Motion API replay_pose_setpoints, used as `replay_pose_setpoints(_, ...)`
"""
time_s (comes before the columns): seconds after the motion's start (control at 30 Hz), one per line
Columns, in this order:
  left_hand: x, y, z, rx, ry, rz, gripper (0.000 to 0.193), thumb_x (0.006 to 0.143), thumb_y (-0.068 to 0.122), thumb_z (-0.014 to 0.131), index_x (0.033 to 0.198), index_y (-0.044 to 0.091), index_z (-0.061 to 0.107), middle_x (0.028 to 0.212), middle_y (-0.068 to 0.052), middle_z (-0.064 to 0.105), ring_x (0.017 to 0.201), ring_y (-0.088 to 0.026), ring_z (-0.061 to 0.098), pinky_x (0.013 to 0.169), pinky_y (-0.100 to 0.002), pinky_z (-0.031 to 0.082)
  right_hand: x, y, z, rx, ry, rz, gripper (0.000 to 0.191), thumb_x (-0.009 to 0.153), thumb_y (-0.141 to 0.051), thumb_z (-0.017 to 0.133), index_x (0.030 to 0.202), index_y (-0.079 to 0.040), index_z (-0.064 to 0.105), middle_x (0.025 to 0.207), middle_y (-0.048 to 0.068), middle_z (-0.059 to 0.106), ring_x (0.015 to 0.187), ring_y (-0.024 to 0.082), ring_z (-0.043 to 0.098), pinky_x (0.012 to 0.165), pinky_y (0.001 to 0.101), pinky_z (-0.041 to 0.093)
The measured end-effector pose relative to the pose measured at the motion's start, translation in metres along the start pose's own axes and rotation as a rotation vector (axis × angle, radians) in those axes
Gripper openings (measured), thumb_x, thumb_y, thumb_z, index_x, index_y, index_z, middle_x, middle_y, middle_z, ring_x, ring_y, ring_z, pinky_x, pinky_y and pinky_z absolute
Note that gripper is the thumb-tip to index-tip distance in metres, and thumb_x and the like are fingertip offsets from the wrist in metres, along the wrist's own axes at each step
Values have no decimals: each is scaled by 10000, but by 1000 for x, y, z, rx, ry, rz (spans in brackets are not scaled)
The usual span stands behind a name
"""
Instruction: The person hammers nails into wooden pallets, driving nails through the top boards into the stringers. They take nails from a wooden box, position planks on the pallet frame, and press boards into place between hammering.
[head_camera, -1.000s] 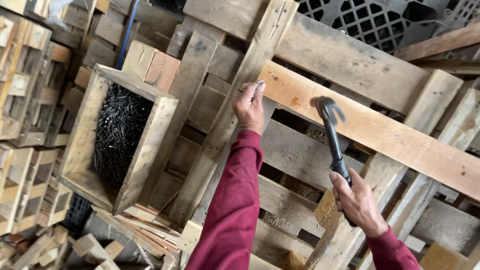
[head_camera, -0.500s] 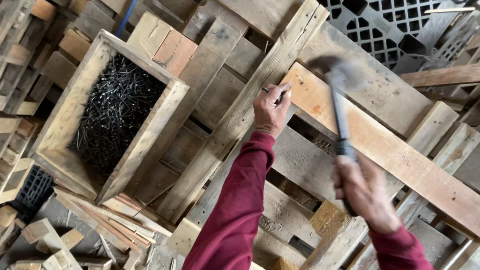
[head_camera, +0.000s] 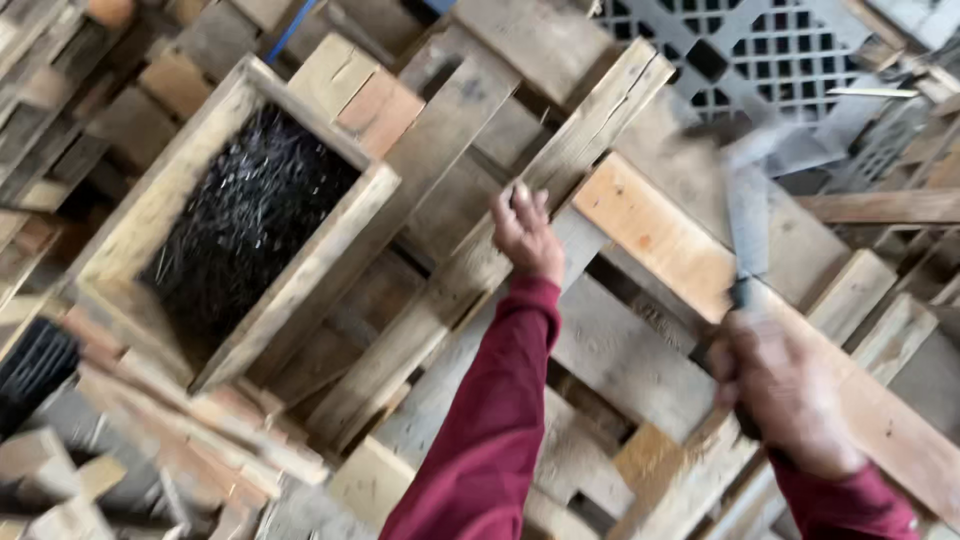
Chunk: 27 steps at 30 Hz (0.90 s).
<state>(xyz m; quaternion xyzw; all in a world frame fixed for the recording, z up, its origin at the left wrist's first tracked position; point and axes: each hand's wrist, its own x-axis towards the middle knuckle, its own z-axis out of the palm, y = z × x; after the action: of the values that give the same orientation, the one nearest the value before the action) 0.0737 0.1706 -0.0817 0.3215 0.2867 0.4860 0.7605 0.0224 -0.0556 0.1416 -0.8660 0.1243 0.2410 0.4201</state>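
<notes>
Nails (head_camera: 240, 215) fill a wooden box (head_camera: 330, 255) left of the left hand (head_camera: 525, 235) pinching at a slat (head_camera: 480, 265), while the right hand (head_camera: 780, 390) grips a blurred hammer (head_camera: 748, 215) above a pale plank (head_camera: 660, 235).

The hammer (head_camera: 748, 215) is only a blur, its head cannot be made out. The right hand (head_camera: 780, 385) is blurred too, its fingers unclear. The frame edge cuts both sleeves.
</notes>
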Motion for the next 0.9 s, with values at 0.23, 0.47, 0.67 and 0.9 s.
replay_pose_setpoints(0.23, -1, 6, 6, 383, -29, 10, 287, 1095, 182, 568, 1328, 33, 643, 1043, -40, 671, 852, -115, 604, 753, -283, 580, 6, -22, -37, 429, -224, -1131, 398, 1024, -391, 550, 909, -17, 618, 640, 72, 548, 512, 168, 509, 482, 334, 439)
replay_pose_setpoints(0.47, 3, 20, 15, 356, 24, 27, 257, 1093, 234, 548, 1214, 7, 558, 1031, -71, 645, 878, -136, 631, 779, -314, 632, 2, -20, 17, -7, -88, -4, 370, 1001, -373, 551, 903, -42, 683, 626, 29, 530, 485, 142, 495, 451, 354, 447)
replay_pose_setpoints(0.67, 0, 11, 10, 360, 70, -4, 244, 1062, 234, 571, 1163, 14, 538, 1016, -86, 641, 821, -145, 641, 732, -324, 630, 1, -17, -60, 435, -258, -1225, 310, 1055, -301, 546, 934, -32, 641, 702, 65, 597, 545, 156, 497, 513, 335, 393)
replay_pose_setpoints(0.9, 0, 5, -1, 107, 57, -18, 205, 1082, 198, 600, 1125, 30, 490, 1060, -71, 587, 868, -136, 595, 755, -302, 597, 18, 12, 31, -208, -197, -383, 273, 1061, -271, 534, 953, -25, 582, 742, 90, 587, 567, 197, 530, 536, 348, 451)
